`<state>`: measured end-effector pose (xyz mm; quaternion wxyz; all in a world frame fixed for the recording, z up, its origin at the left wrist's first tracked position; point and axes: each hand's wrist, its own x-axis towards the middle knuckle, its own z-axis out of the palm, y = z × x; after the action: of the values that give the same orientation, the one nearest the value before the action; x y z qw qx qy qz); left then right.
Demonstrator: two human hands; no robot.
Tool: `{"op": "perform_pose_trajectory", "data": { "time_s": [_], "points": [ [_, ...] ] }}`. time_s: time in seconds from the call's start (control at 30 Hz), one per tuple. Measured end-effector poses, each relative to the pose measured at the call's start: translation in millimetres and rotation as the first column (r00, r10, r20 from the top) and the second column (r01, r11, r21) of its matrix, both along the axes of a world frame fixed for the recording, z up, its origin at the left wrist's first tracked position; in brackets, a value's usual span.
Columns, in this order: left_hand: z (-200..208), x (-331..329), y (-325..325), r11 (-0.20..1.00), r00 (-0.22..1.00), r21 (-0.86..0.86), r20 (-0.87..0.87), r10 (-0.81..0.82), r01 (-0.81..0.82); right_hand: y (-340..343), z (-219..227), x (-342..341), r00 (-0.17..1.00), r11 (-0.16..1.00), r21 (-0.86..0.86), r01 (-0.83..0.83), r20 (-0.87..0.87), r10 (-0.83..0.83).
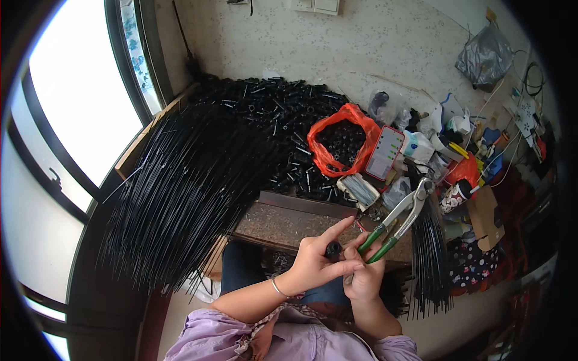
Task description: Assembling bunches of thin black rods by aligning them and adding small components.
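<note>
The speckled brown bench (274,225) runs across in front of me, mostly covered. On its left a broad sheaf of thin black rods (180,198) fans out, the near ends hanging past the edge. Behind and beside them spreads a heap of short black tubular parts (265,102). A narrower black bundle (430,259) hangs down at my right. At the right of the heap an open red plastic bag (368,137) holds more small black pieces.

My right hand (367,280) is closed round the green handles of my pliers (400,207), which slant up and to the right, their metal end above the clutter. My left hand (313,256) meets it in front of my body, index finger stretched out and thumb across my right fingers. The phone (385,153), in a red case, leans beside the bag, and just below sits a small pale tray (361,189). A bangle (279,287) circles my left wrist. Smallest is a black round-ended piece (333,247) between my left thumb and index finger; I cannot tell which fingers grip it.
</note>
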<state>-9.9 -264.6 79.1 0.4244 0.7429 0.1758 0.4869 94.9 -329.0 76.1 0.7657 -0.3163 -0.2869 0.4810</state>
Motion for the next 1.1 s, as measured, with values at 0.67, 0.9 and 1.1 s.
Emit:
{"op": "perform_pose_trajectory", "data": {
  "time_s": [0.67, 0.9, 1.1],
  "points": [
    [-11, -5, -20, 0.996, 0.995, 0.074, 0.084, -0.056, 0.050, 4, -13, 11, 0.903, 0.957, 0.121, 0.265, 0.316, -0.290],
    [-5, -12, -5, 0.997, 0.999, -0.070, 0.033, -0.021, 0.023, -7, -7, -8, 0.947, 0.992, 0.113, 0.054, 0.309, -0.087],
    [-9, -13, -7, 0.992, 0.999, -0.126, -0.004, -0.034, 0.033, -7, -13, -4, 0.959, 0.985, 0.163, -0.051, 0.285, 0.002]
  ]
}}
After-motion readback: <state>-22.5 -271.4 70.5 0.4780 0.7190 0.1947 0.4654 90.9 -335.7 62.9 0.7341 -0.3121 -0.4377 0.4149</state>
